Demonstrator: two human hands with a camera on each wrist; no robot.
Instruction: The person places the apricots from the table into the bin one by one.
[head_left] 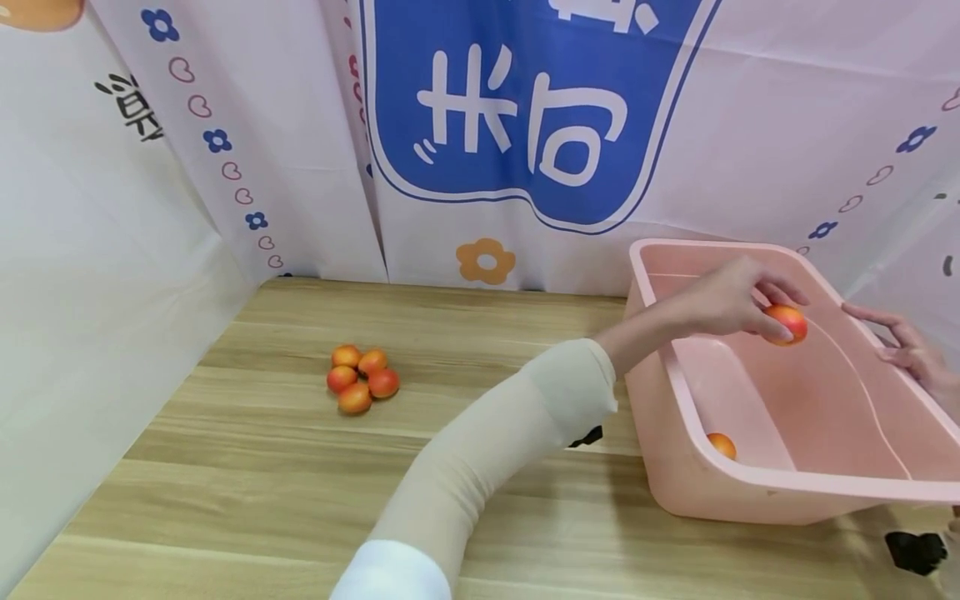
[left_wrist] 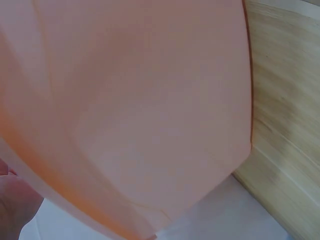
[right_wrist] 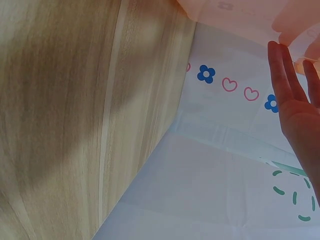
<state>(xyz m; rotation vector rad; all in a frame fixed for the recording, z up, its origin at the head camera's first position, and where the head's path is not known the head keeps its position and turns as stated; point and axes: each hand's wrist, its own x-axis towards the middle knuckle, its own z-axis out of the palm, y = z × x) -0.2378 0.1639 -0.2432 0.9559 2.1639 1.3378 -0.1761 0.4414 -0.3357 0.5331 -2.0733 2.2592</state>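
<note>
My left hand (head_left: pixel 738 296) pinches a small smooth orange-red fruit (head_left: pixel 786 324) above the inside of a pink plastic bin (head_left: pixel 682 408); its exact kind is not clear. One similar fruit (head_left: pixel 722 445) lies in the bin near the front left corner, partly hidden by the rim. My right hand (head_left: pixel 918 354) holds the bin's right rim, some fingers lying over the edge. In the right wrist view, fingers of the right hand (right_wrist: pixel 295 100) reach up against the bin (right_wrist: pixel 235 15). The left wrist view shows the bin's wall (left_wrist: pixel 165 100) and part of the left hand (left_wrist: pixel 17 205).
Several more orange-red fruits (head_left: pixel 355 398) sit in a tight cluster on the left of the wooden table (head_left: pixel 262 467). White printed cloth (head_left: pixel 300 167) hangs behind the table and along its sides. The left forearm crosses over the bin's left rim.
</note>
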